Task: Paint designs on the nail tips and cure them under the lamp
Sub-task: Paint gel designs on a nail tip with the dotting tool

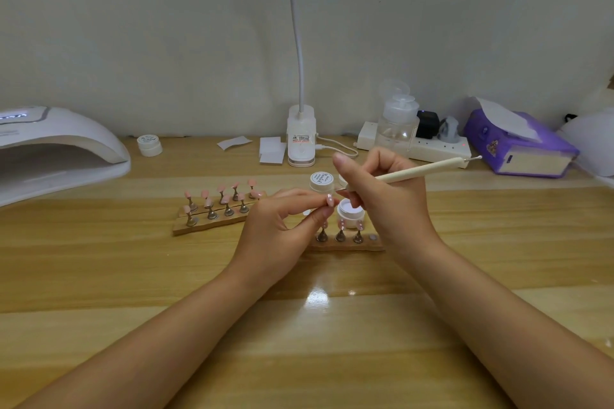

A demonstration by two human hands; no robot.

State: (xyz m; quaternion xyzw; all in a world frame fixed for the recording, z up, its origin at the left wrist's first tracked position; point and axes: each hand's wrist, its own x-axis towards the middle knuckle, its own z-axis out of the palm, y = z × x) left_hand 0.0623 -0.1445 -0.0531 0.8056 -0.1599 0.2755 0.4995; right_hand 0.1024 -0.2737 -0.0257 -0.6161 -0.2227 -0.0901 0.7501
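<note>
We note the left hand (282, 229) pinching a pink nail tip (330, 200) between thumb and forefinger. The right hand (382, 199) grips a cream brush (418, 172), its point at the tip. Just beyond sits an open gel pot (350, 213); the curing lamp (56, 153) stands far left.

1. Two forearms were seen, entering from the bottom corners, both bare up to the frame edge.
2. No sleeve, watch, bracelet or glove was worn on either arm.
3. The left hand (277, 229) was bare, and no ring was seen on it.
4. The right hand (385, 199) was likewise bare.
5. Its fingernails were kept short and unpainted, as was shown by one raised fingertip.
</note>
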